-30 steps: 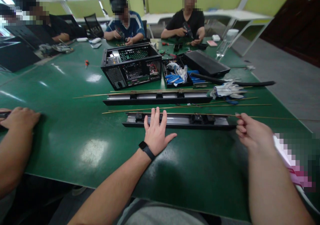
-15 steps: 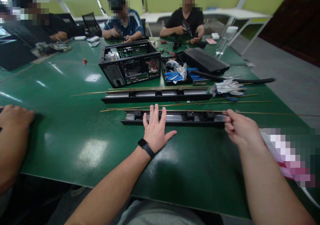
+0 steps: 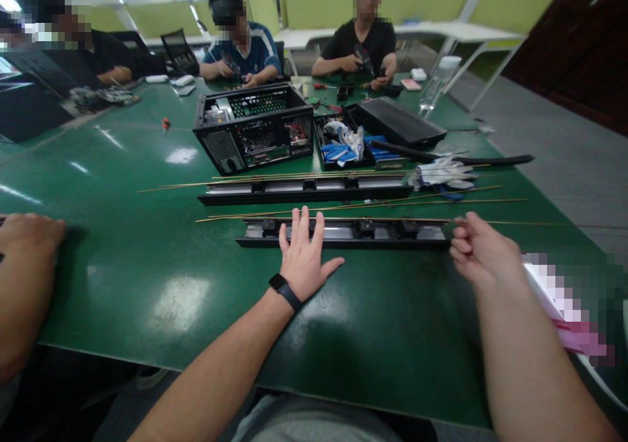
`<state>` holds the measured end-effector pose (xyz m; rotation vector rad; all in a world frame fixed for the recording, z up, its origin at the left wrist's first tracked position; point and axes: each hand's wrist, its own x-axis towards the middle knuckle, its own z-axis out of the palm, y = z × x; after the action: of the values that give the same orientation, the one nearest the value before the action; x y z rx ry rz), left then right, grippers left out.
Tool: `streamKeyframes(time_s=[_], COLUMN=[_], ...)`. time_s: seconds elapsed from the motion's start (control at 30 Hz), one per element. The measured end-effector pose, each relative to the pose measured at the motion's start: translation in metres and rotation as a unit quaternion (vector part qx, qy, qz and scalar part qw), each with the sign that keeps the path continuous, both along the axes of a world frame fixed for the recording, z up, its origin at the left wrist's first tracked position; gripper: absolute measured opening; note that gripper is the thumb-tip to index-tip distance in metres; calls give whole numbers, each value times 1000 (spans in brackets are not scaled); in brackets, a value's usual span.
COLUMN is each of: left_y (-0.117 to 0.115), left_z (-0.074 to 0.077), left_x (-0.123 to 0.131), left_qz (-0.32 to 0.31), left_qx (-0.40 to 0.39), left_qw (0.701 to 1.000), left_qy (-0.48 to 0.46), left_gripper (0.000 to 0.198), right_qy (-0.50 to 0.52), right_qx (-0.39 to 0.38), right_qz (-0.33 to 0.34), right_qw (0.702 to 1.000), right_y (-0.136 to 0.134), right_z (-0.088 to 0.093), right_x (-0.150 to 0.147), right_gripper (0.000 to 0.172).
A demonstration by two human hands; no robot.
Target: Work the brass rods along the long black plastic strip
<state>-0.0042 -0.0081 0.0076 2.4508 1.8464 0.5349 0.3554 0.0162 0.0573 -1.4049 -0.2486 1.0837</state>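
Note:
A long black rail with a silver channel point(image 3: 343, 234) lies across the green table point(image 3: 161, 278) in front of me. My left hand point(image 3: 304, 259), a black watch on its wrist, rests flat with fingers spread on the rail's left part. My right hand point(image 3: 481, 249) is at the rail's right end, fingers curled in a pinch on a thin brass rod point(image 3: 515, 222) that runs along the rail's far edge. A second rail point(image 3: 304, 190) lies parallel behind it, with more thin brass rods point(image 3: 343, 206) beside it.
An open black computer case point(image 3: 252, 125) stands behind the rails, next to a black tray of blue and white gloves point(image 3: 343, 142). A white glove point(image 3: 441, 172) lies at right. Another person's hand point(image 3: 27, 233) rests at far left. Several people work at the far side.
My right hand drew in to the rail's right end, then moved back right a little, still pinching the rod. My left hand stays flat on the rail.

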Motion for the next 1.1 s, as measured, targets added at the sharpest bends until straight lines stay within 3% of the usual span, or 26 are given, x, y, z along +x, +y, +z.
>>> streamKeyframes(time_s=[0.13, 0.3, 0.43, 0.8, 1.0, 1.1], left_y=[0, 0, 0, 0, 0, 0], left_z=[-1, 2, 5, 1, 1, 2], left_x=[0, 1, 2, 1, 0, 0], left_qz=[3, 3, 6, -1, -1, 2], left_qx=[5, -4, -16, -9, -11, -13], left_qw=[1000, 1000, 1000, 1000, 1000, 1000], left_qy=[0, 5, 5, 6, 5, 4], left_gripper=[115, 115, 116, 117, 117, 116], right_qy=[0, -10, -14, -20, -26, -19], right_qx=[-33, -38, -37, -29, -19, -32], right_qz=[62, -34, -66, -5, 66, 51], right_qw=[998, 999, 997, 999, 997, 998], right_y=[-2, -3, -2, -1, -3, -3], right_z=[9, 21, 26, 13, 5, 10], right_x=[-29, -18, -10, -12, -37, -38], right_gripper=[19, 40, 41, 28, 26, 27])
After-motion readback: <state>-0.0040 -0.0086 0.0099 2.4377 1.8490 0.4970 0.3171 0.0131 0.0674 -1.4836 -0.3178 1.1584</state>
